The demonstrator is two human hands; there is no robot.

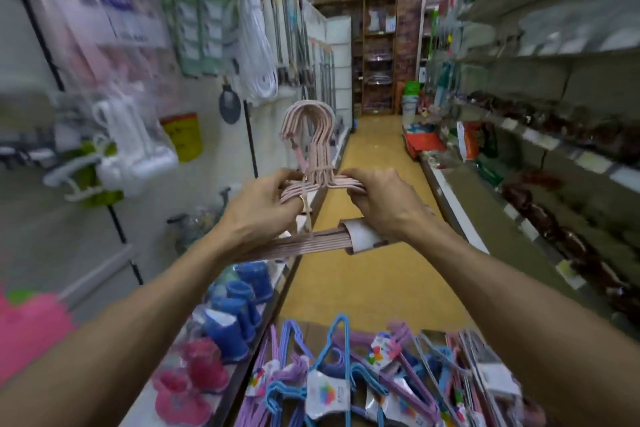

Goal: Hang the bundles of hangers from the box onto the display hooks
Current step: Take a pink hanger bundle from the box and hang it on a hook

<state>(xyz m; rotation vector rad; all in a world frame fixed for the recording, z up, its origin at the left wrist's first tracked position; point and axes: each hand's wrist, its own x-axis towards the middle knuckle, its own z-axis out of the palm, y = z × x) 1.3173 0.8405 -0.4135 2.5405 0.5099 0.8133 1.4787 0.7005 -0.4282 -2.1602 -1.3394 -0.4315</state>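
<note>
Both hands up at centre frame: the left hand (258, 208) curls its fingers round the pink hanger bundle (313, 166) at its left shoulder, the right hand (379, 199) grips the right shoulder, hooks pointing to twelve o'clock. Down at six o'clock, the box (308, 331) holds more coloured hanger bundles (363, 378).

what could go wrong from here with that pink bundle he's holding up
1. The pink bundle is held only at its shoulders by the left hand and right hand, so the loosely stacked hooks could fan apart and miss a display hook.
2. A thin tie seems to bind it; if it slips, hangers may drop into the box of hangers below.
3. The left wall is crowded with white hanging goods, which the bundle could snag.
</note>
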